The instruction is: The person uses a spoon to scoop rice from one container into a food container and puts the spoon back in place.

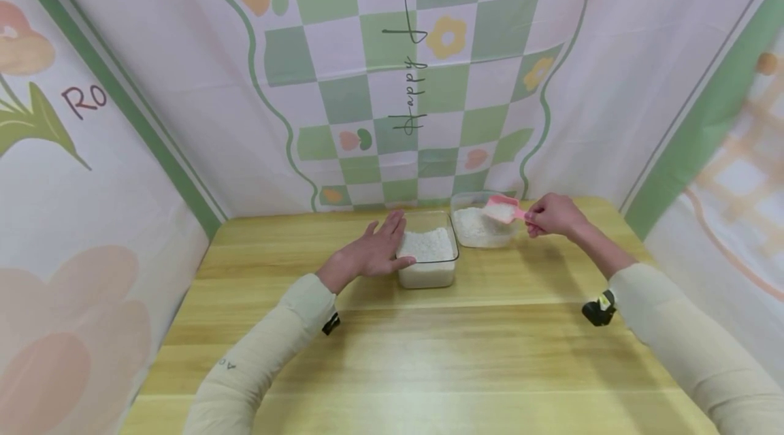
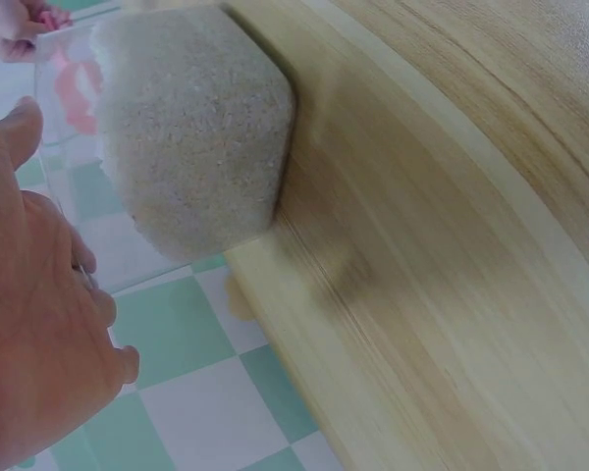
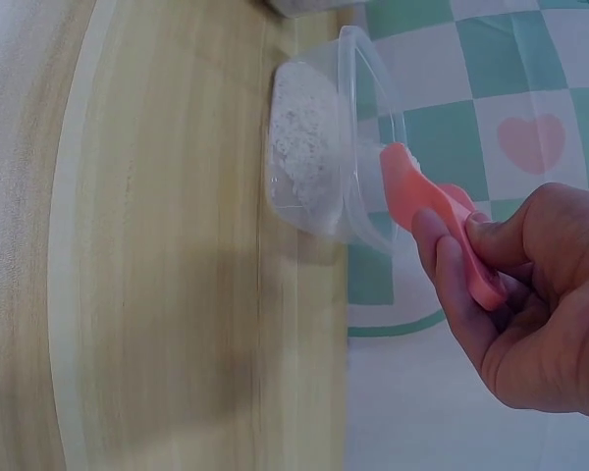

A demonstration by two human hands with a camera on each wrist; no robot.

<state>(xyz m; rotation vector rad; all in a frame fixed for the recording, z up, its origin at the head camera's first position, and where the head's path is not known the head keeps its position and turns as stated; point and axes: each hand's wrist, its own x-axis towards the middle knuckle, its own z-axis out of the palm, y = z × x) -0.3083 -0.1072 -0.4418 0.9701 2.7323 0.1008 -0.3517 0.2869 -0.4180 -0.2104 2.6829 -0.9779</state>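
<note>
The head camera looks forward and down across the desk [image 1: 429, 367]; wrist cameras [image 1: 599, 310] view close-up, rotated sideways, sharing the pink scoop [image 3: 402, 188].

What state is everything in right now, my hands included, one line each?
Glass container: uncovered, partly filled with white grains
Plastic container: uncovered, partly filled
Pink scoop: loaded, held over the plastic container
Left hand: resting at the glass container's rim
Right hand: gripping the scoop's handle

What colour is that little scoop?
The scoop is coral pink; it shows best in the right wrist view.
</note>
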